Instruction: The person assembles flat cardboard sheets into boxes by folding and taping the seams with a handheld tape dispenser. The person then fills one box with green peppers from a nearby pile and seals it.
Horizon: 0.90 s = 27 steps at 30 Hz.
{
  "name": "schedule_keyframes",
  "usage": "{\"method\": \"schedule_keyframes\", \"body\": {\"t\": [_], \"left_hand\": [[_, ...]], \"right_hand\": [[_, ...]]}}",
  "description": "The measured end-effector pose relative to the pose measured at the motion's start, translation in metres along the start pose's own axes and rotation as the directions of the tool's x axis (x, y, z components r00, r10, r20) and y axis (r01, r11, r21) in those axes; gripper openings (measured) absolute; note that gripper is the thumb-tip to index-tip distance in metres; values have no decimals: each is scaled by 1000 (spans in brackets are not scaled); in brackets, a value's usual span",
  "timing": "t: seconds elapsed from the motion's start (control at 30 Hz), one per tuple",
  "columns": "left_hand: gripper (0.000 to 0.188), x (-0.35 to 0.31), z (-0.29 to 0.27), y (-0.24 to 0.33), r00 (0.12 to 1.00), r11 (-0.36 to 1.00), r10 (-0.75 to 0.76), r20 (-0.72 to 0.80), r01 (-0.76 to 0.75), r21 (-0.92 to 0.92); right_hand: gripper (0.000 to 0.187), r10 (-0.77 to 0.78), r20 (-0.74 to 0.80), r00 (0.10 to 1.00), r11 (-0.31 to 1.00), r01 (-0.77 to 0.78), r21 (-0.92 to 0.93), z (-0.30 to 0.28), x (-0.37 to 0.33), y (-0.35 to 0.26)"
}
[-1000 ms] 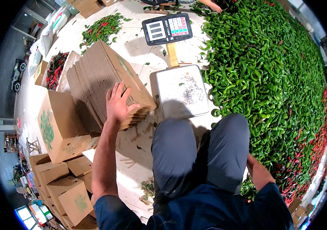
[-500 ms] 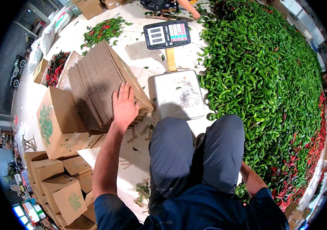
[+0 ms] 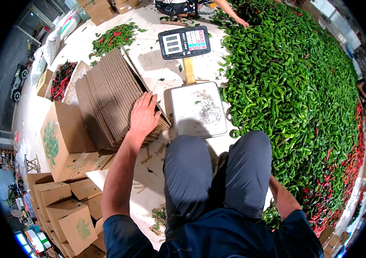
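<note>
My left hand [image 3: 144,116] lies on the upper right edge of a leaning stack of flattened cardboard boxes [image 3: 105,92]. Its fingers are stretched out, with the tips at the outermost sheet, where a dark gap parts that sheet from the others. Right of the stack stands a platform scale [image 3: 198,109] with a white plate, specked with dirt and a leaf. On a yellow post behind the plate sits its display panel [image 3: 184,42]. My right forearm [image 3: 284,198] passes behind my right knee, which hides my right hand.
A large heap of green peppers [image 3: 290,86], redder along its far right side, fills the right. Left of the stack is an opened carton [image 3: 65,142], with more cartons [image 3: 77,223] below it. Another person's hand [image 3: 242,22] reaches to the heap's far edge.
My left hand has shifted slightly right along the stack's edge. The outermost cardboard sheet has come apart from the others, opening a gap. The other person's hand has moved right, onto the pepper heap.
</note>
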State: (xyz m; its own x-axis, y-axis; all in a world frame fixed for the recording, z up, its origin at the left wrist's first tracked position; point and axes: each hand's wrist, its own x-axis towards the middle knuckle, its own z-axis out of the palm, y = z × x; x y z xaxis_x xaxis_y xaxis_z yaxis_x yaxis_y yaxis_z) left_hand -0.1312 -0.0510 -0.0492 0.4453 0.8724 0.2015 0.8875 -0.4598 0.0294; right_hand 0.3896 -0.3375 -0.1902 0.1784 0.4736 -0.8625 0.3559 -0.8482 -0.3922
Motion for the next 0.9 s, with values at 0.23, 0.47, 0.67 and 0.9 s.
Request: {"method": "schedule_keyframes", "body": {"t": [0.23,0.47,0.67,0.9], "left_hand": [[69,14,-14,12,999,1000,-14,38,14,-9],[53,-6,-2,-6,999,1000,1,-50,-1,-11],[38,1,-6,-18,998,1000,7,-56,-8,-24],[30,-24,-10,-45,994,989,-106,-20,103,-110]], "right_hand": [[36,-502,143,853,751,512,-417,-48,32,-172],[87,-644,394,656,472,746,-471,48,-19,-428],[75,-861,109,496,430,826,-364,162,22,-478],[48,-859,69,508,409,760,-505,221,9,-478]]}}
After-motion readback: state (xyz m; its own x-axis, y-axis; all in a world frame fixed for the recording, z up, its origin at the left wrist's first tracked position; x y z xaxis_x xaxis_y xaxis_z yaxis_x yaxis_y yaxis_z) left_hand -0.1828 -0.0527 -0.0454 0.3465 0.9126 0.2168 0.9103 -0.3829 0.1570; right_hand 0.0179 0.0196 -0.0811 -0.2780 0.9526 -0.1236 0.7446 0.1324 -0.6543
